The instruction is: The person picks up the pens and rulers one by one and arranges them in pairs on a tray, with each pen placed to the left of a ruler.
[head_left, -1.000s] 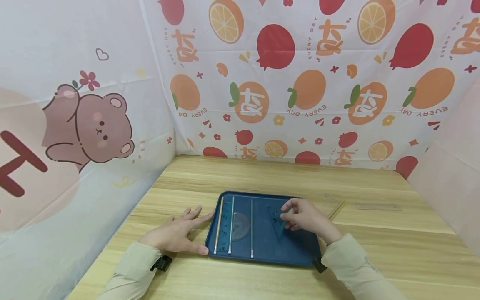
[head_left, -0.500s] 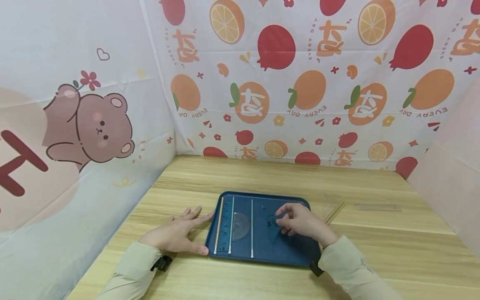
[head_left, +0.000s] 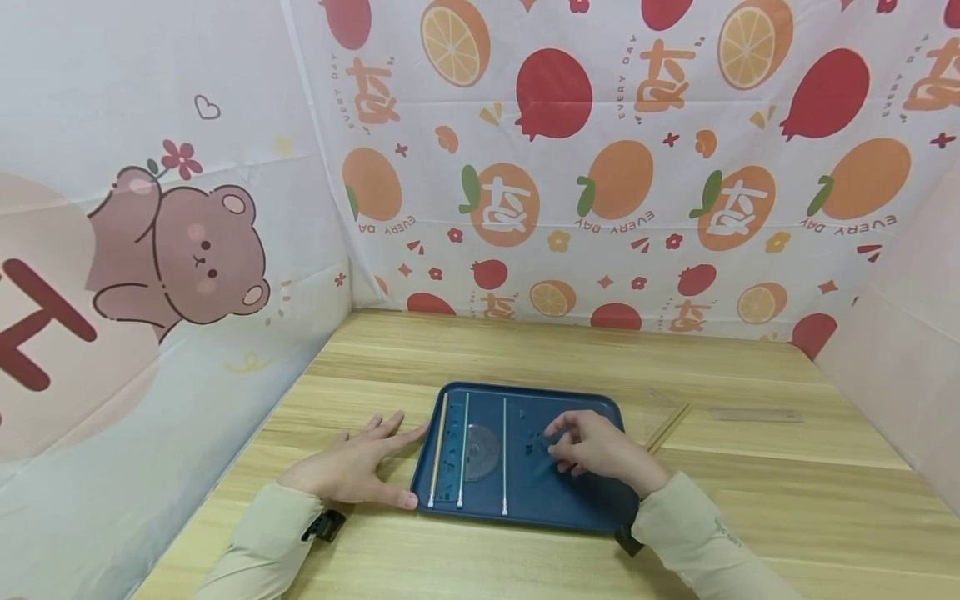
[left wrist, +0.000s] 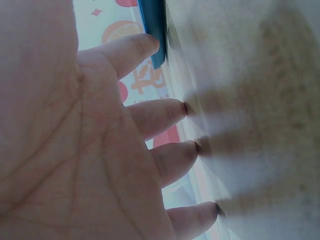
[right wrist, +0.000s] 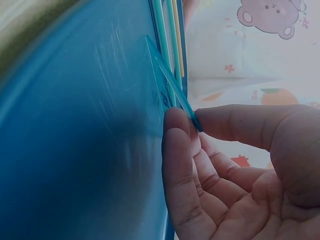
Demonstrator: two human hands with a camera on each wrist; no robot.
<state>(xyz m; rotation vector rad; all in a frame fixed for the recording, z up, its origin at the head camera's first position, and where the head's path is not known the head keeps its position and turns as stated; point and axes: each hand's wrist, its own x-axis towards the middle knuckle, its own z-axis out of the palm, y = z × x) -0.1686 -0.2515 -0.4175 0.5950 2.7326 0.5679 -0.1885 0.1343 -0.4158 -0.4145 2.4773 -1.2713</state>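
Observation:
My right hand (head_left: 596, 454) pinches a clear set square (right wrist: 172, 82) between thumb and fingers, low over the right half of the blue tray (head_left: 547, 507). One corner of the set square points down at the tray floor in the right wrist view. My left hand (head_left: 356, 471) lies spread beside the tray, thumb and index finger touching its left edge, the other fingertips on the table. Inside the tray, a wood-coloured pencil (head_left: 438, 450), a clear ruler (head_left: 450, 458) and a pale green pencil (head_left: 463, 450) lie side by side. A clear protractor (head_left: 482, 454) sits between that and another green pencil (head_left: 505, 454).
Right of the tray, two wood-coloured pencils (head_left: 667, 427) lie slanted on the wooden table (head_left: 787, 500). Another clear set square (head_left: 662, 400) is near their far ends, and a clear ruler (head_left: 756, 414) lies farther right. Printed cloth walls (head_left: 555, 242) enclose the table.
My right hand has moved left and slightly toward me with the set square, which has come nearer the rightmost green pencil in the tray. The left hand has stayed in place.

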